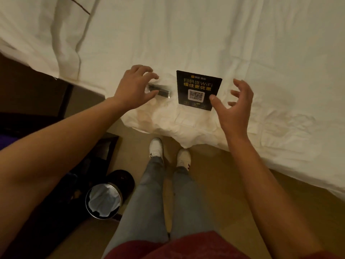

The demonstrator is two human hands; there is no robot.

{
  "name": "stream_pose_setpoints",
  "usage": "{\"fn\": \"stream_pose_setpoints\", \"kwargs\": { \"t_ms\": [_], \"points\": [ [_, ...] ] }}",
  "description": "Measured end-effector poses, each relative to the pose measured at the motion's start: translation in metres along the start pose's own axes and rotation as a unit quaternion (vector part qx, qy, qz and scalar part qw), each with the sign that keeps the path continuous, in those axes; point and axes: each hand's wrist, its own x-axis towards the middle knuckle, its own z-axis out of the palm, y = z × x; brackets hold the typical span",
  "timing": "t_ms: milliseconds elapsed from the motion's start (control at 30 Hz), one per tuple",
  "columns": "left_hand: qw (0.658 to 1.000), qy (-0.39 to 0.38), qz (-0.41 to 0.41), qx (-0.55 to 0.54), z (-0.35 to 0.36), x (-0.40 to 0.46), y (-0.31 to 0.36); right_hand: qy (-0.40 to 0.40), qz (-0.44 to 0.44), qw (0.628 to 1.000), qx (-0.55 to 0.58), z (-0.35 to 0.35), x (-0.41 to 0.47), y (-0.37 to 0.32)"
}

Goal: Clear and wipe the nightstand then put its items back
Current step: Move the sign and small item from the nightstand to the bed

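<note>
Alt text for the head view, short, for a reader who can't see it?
Both bare hands reach over a white bed: the left hand spread over a small dark object, the right hand open beside a black WiFi QR sign. A lined bin stands on the floor.

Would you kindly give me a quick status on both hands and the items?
Left hand open over small dark object. Right hand open beside black WiFi sign. Both items on bed. Nothing blocking.
</note>
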Motion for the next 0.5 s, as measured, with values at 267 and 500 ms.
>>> {"fn": "stream_pose_setpoints", "kwargs": {
  "t_ms": [267, 500],
  "points": [
    [0.981, 0.131, -0.13, -0.065, -0.027, -0.057, -0.003, -0.007, -0.193, 0.981, -0.025, 0.017, -0.013, -0.072],
    [0.936, 0.242, -0.237, -0.095, -0.022, -0.141, -0.041, -0.129, -0.281, 0.951, -0.036, 0.078, -0.063, -0.11]
  ]
}}
